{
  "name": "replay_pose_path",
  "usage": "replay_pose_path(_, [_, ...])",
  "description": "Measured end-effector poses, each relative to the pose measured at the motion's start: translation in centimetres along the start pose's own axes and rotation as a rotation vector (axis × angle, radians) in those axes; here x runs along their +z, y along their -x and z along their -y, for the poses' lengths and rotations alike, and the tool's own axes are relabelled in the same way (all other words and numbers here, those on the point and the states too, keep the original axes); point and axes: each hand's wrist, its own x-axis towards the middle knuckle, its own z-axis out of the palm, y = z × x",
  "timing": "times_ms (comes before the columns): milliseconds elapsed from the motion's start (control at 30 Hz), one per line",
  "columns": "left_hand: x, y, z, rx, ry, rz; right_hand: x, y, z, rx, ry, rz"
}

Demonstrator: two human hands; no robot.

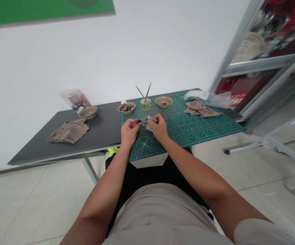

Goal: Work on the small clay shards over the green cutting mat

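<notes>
Two hands pinch a small grey piece (144,121) above a green cutting mat (201,136).
Left hand (130,132): fingers narrow on the piece's dark end. Right hand (159,128): fingers hold a crumpled pale sheet (149,124) against it. Just ahead on the bench (99,126), a bowl of dark lumps (126,108) and a glass jar with two sticks (145,103).

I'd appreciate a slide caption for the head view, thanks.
Right hand grips crumpled pale material beside left hand, above green cutting mat.
</notes>
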Motion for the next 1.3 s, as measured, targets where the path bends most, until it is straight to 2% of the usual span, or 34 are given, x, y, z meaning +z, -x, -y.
replay_pose_path(167, [-0.2,0.1,-0.1,0.06,-0.16,-0.023,-0.3,0.1,-0.1,-0.068,0.143,-0.078])
replay_pose_path(300, [0.0,0.2,-0.3,0.057,-0.153,-0.02,-0.3,0.2,-0.1,-0.108,0.315,-0.103])
replay_pose_path(400, [0.0,0.1,-0.4,0.053,-0.159,-0.037,0.0,-0.4,1.0,-0.189,0.454,-0.117])
replay_pose_path(467, [0.0,0.1,-0.5,0.048,-0.169,-0.062,0.0,-1.2,2.2,-0.255,0.469,-0.134])
replay_pose_path(600, [-0.1,0.0,-0.3,0.031,-0.151,-0.087,-1.6,-3.0,3.5,-0.348,0.529,-0.138])
replay_pose_path(700, [0.0,0.0,-0.2,0.047,-0.127,-0.089,-3.4,-3.4,2.7,-0.371,0.656,-0.088])
replay_pose_path(767, [0.0,0.1,-0.3,0.063,-0.125,-0.095,-4.3,-3.2,2.0,-0.338,0.713,-0.043])
replay_pose_path(1000, [-0.1,0.1,-0.1,0.062,-0.099,-0.095,-4.7,-2.9,2.2,-0.36,0.645,-0.086])
replay_pose_path(1133, [-0.1,0.0,0.1,0.065,-0.077,-0.093,-4.9,-3.2,2.0,-0.294,0.672,-0.1])
replay_pose_path(1300, [-0.2,-0.1,0.3,0.04,-0.043,-0.087,-5.6,-3.7,1.6,-0.295,0.613,-0.143])
